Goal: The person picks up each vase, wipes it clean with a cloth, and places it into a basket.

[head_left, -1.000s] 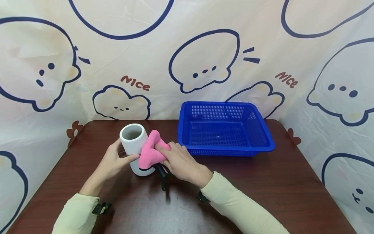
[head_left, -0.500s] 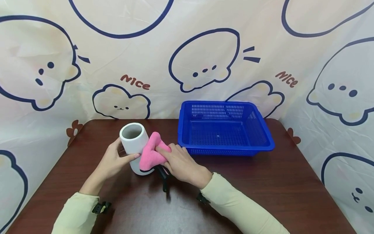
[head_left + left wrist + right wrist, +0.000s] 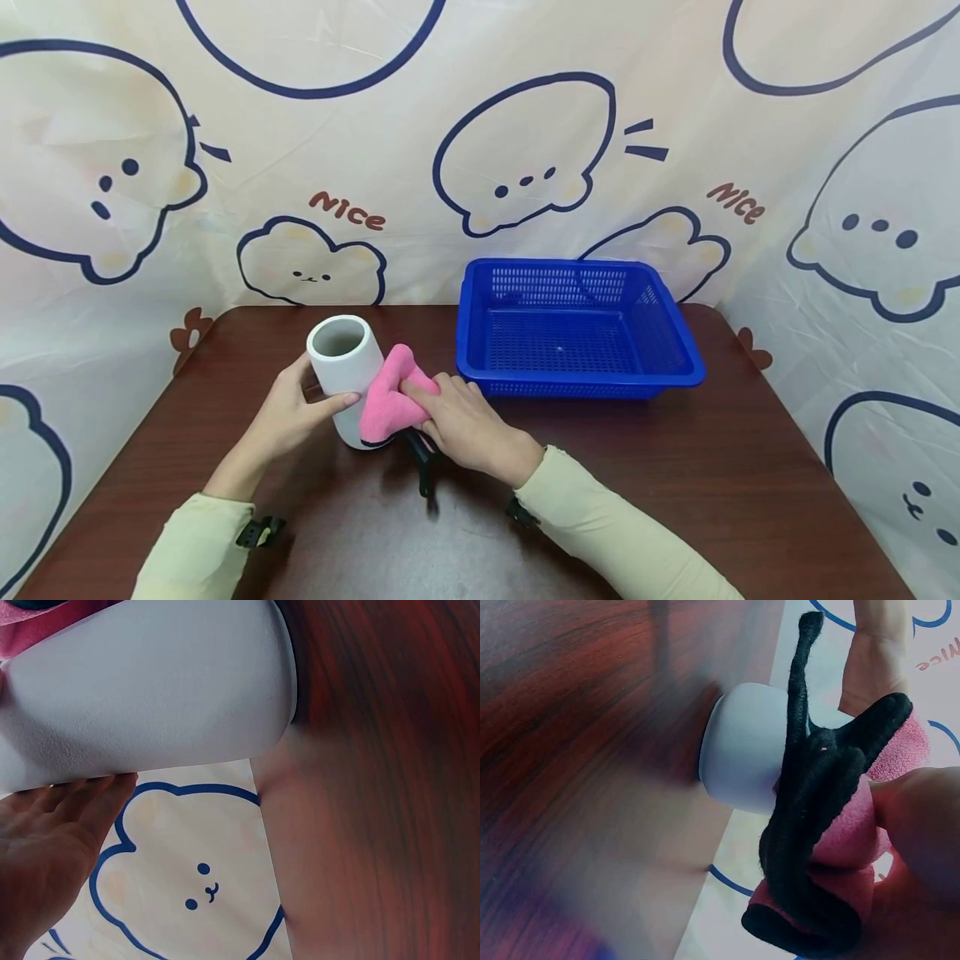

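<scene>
A white, hollow cylindrical vase (image 3: pixel 347 373) stands on the table, left of the middle, its round mouth facing up. My left hand (image 3: pixel 288 414) holds its left side, thumb across the front; in the left wrist view the fingers lie along the vase wall (image 3: pixel 165 690). With my right hand (image 3: pixel 472 429) I grip a bunched pink cloth (image 3: pixel 392 407) against the right side of the vase. Black trim (image 3: pixel 799 825) hangs from this cloth in the right wrist view, and one dark strip dangles below the hand. The bunched cloth hides part of the vase.
A blue plastic basket (image 3: pixel 581 381) with perforated walls sits at the back right of the brown wooden table (image 3: pixel 645 467). Behind and on both sides hangs a pale sheet (image 3: pixel 405 133) printed with cartoon outlines.
The pink cloth in my right hand has slid slightly down and to the right along the vase. My left hand and the vase stay put.
</scene>
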Demonstrator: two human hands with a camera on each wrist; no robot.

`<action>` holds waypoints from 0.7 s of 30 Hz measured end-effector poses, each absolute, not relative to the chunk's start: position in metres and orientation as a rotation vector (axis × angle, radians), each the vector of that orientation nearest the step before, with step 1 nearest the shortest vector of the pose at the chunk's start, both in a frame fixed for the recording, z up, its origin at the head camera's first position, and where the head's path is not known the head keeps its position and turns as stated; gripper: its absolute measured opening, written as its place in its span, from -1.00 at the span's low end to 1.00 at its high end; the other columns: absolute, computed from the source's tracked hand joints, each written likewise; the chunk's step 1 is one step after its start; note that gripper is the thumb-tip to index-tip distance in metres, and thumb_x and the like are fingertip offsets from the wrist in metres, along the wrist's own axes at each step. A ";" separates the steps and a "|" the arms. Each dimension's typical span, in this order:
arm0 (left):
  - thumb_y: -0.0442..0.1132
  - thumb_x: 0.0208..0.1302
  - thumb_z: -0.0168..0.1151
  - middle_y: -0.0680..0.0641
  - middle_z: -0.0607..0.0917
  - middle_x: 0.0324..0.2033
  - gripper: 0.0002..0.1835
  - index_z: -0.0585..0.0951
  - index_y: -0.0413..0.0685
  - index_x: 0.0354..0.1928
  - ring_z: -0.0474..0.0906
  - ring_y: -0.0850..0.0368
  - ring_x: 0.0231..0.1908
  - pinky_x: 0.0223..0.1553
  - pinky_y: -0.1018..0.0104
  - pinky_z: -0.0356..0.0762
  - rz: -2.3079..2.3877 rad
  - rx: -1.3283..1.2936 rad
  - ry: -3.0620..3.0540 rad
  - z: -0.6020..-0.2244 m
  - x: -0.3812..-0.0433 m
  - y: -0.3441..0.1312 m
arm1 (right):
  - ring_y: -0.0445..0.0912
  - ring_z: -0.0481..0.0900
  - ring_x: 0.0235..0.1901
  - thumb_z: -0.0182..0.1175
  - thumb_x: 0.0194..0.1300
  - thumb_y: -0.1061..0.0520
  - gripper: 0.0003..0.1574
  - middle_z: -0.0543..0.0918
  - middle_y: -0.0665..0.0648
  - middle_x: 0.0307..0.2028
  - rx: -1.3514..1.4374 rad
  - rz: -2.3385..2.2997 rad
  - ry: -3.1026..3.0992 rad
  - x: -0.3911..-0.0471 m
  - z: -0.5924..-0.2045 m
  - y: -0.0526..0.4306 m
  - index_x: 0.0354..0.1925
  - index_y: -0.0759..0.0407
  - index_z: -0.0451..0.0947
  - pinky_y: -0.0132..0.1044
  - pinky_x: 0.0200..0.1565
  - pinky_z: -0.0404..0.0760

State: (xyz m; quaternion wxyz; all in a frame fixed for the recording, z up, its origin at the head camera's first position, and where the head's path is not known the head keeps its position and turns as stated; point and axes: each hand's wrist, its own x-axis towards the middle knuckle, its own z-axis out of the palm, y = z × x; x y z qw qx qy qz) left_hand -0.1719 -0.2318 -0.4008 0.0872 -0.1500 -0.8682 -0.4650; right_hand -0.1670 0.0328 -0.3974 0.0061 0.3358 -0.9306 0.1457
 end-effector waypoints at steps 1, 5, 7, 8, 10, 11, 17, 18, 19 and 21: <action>-0.25 0.19 0.48 -0.13 0.59 0.14 -0.25 0.36 -0.08 0.40 0.52 0.50 -0.03 -0.03 0.62 0.53 -1.383 -0.444 -2.588 -0.401 -0.172 -0.232 | -0.10 0.40 -0.18 0.14 0.50 -0.05 -0.45 0.49 0.03 -0.25 1.056 0.454 -2.906 -0.167 -0.398 0.033 0.38 -0.24 0.33 -0.31 -0.20 0.31; -0.23 0.20 0.48 -0.13 0.59 0.15 -0.24 0.36 -0.05 0.41 0.52 0.49 -0.02 -0.02 0.60 0.53 -1.379 -0.438 -2.595 -0.401 -0.172 -0.232 | -0.10 0.40 -0.19 0.14 0.50 -0.04 -0.48 0.48 0.03 -0.26 1.067 0.443 -2.898 -0.167 -0.401 0.033 0.36 -0.23 0.33 -0.31 -0.21 0.32; -0.23 0.19 0.48 -0.13 0.60 0.15 -0.24 0.36 -0.05 0.40 0.52 0.49 -0.03 -0.03 0.60 0.53 -1.380 -0.438 -2.593 -0.401 -0.171 -0.232 | -0.10 0.40 -0.18 0.14 0.50 -0.04 -0.47 0.48 0.02 -0.26 1.068 0.442 -2.906 -0.167 -0.402 0.033 0.37 -0.24 0.32 -0.31 -0.20 0.33; -0.23 0.19 0.48 -0.12 0.60 0.15 -0.25 0.36 -0.05 0.40 0.52 0.49 -0.03 -0.03 0.60 0.54 -1.380 -0.438 -2.592 -0.401 -0.171 -0.232 | -0.10 0.40 -0.18 0.14 0.50 -0.04 -0.46 0.48 0.02 -0.26 1.068 0.440 -2.910 -0.167 -0.403 0.033 0.37 -0.24 0.32 -0.30 -0.20 0.33; -0.24 0.19 0.48 -0.12 0.59 0.13 -0.25 0.36 -0.06 0.40 0.53 0.48 -0.03 -0.03 0.60 0.54 -1.384 -0.441 -2.587 -0.401 -0.171 -0.232 | -0.10 0.39 -0.17 0.14 0.50 -0.04 -0.46 0.48 0.02 -0.25 1.068 0.441 -2.916 -0.167 -0.404 0.034 0.37 -0.24 0.32 -0.30 -0.20 0.33; -0.25 0.19 0.48 -0.11 0.59 0.13 -0.25 0.37 -0.06 0.40 0.53 0.48 -0.03 -0.03 0.60 0.54 -1.386 -0.442 -2.585 -0.401 -0.171 -0.232 | -0.10 0.40 -0.17 0.14 0.50 -0.04 -0.46 0.48 0.02 -0.25 1.069 0.438 -2.916 -0.166 -0.405 0.034 0.37 -0.24 0.32 -0.30 -0.20 0.33; -0.26 0.19 0.49 -0.09 0.58 0.11 -0.25 0.37 -0.07 0.39 0.54 0.46 -0.04 -0.03 0.60 0.55 -1.397 -0.446 -2.576 -0.401 -0.171 -0.232 | -0.10 0.40 -0.18 0.12 0.51 -0.07 -0.48 0.48 0.01 -0.26 1.073 0.438 -2.928 -0.167 -0.406 0.034 0.37 -0.25 0.32 -0.30 -0.20 0.33; -0.25 0.19 0.49 -0.08 0.58 0.11 -0.25 0.37 -0.07 0.39 0.54 0.46 -0.04 -0.03 0.60 0.55 -1.398 -0.446 -2.576 -0.401 -0.171 -0.231 | -0.11 0.39 -0.18 0.12 0.51 -0.07 -0.47 0.48 0.01 -0.26 1.073 0.444 -2.934 -0.167 -0.407 0.034 0.37 -0.26 0.32 -0.30 -0.20 0.33; -0.25 0.19 0.49 -0.08 0.58 0.12 -0.25 0.37 -0.07 0.39 0.54 0.47 -0.04 -0.03 0.60 0.55 -1.400 -0.446 -2.577 -0.401 -0.171 -0.231 | -0.11 0.39 -0.18 0.12 0.51 -0.08 -0.47 0.48 0.01 -0.26 1.073 0.445 -2.938 -0.167 -0.407 0.034 0.37 -0.26 0.32 -0.30 -0.20 0.33; -0.25 0.19 0.49 -0.09 0.58 0.12 -0.25 0.37 -0.07 0.39 0.54 0.47 -0.04 -0.03 0.60 0.55 -1.400 -0.445 -2.578 -0.401 -0.171 -0.231 | -0.11 0.39 -0.20 0.12 0.51 -0.07 -0.48 0.48 0.01 -0.27 1.077 0.436 -2.942 -0.167 -0.408 0.035 0.37 -0.26 0.32 -0.30 -0.21 0.33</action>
